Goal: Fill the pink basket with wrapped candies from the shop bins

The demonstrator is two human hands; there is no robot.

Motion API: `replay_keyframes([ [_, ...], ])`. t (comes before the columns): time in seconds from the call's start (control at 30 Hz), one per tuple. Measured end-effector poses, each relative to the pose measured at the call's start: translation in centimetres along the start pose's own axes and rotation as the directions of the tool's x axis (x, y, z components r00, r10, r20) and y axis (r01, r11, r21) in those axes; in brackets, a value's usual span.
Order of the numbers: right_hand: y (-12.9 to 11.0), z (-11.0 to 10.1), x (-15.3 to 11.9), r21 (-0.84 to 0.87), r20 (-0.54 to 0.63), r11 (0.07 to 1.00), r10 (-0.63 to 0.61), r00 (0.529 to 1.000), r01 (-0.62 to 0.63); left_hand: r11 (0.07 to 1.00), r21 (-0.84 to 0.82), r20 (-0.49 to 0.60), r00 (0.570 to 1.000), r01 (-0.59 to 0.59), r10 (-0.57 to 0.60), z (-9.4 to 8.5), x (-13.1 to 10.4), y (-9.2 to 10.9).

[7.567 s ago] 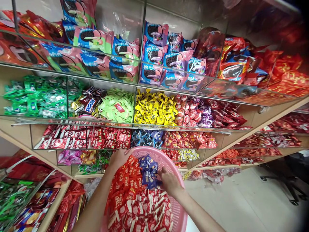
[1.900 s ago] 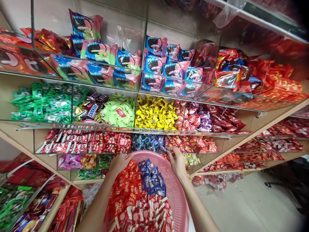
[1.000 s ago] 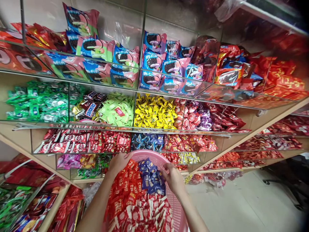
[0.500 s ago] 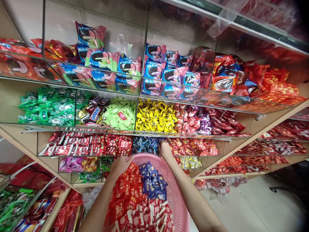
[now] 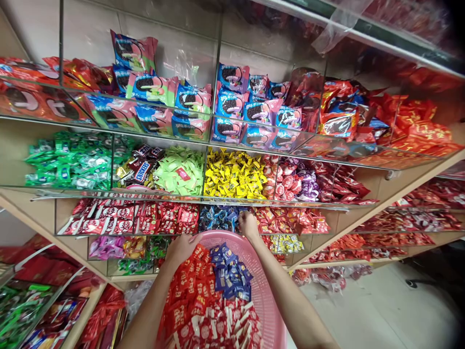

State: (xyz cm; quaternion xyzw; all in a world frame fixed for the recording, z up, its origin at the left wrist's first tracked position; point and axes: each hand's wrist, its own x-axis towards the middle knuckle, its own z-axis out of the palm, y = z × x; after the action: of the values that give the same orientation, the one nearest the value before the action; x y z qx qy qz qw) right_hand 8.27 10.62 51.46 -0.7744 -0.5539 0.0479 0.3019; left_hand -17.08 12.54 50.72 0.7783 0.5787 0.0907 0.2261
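A pink plastic basket (image 5: 267, 276) is in front of me at the bottom of the head view. My left hand (image 5: 183, 248) is closed around its far left rim. Inside lie red wrapped candies (image 5: 192, 286), dark blue candy packets (image 5: 232, 274) and red-and-white wrapped candies (image 5: 218, 325). Beyond the rim, my right hand (image 5: 248, 225) reaches to the right end of a shelf compartment of blue wrapped candies (image 5: 219, 218). Its fingers are curled closed; what they hold, if anything, is hidden. Red candy packets (image 5: 279, 219) sit just right of that hand.
Glass-fronted shelves rise ahead, with yellow candies (image 5: 236, 177), pale green candies (image 5: 179, 169), green candies (image 5: 72, 160) and cookie packs (image 5: 228, 104) higher up. A glass edge (image 5: 232, 201) runs just above my right hand. Lower left stands another candy rack (image 5: 47, 310); tiled floor (image 5: 363, 310) shows at right.
My right hand has turned slightly at the blue candies, its fingers curled in more. The basket and my left hand stay in place. The view has barely shifted.
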Motion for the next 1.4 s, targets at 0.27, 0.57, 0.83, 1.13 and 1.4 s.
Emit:
replay_keyframes([
  [0.27, -1.2, -3.0, -2.6, 0.156, -0.237, 0.98, -0.085, 0.968, 0.124, 1.0, 0.0, 0.009, 1.0, 0.002, -0.002, 0.0, 0.1, 0.0],
  [0.57, -1.1, -5.6, -8.1, 0.393, -0.01, 0.91, -0.138, 0.99, 0.13, 0.999, -0.028, 0.037, 0.999, 0.018, -0.016, -0.1, 0.1, 0.2],
  [0.83, 1.1, -4.4, -9.4, 0.327, 0.517, 0.939, -0.272, 0.811, 0.106, 1.0, -0.005, 0.015, 1.0, -0.011, 0.011, 0.1, 0.1, 0.0],
  [1.13, -0.7, -4.0, -6.7, 0.213, 0.292, 0.948, -0.292, 0.911, 0.236, 1.0, -0.007, 0.024, 1.0, 0.009, -0.009, 0.0, 0.0, 0.0],
  [1.4, -1.4, -2.5, -0.9, -0.241, 0.11, 0.962, -0.107, 0.988, 0.131, 1.0, 0.008, 0.0, 1.0, 0.003, -0.003, -0.1, -0.1, 0.1],
])
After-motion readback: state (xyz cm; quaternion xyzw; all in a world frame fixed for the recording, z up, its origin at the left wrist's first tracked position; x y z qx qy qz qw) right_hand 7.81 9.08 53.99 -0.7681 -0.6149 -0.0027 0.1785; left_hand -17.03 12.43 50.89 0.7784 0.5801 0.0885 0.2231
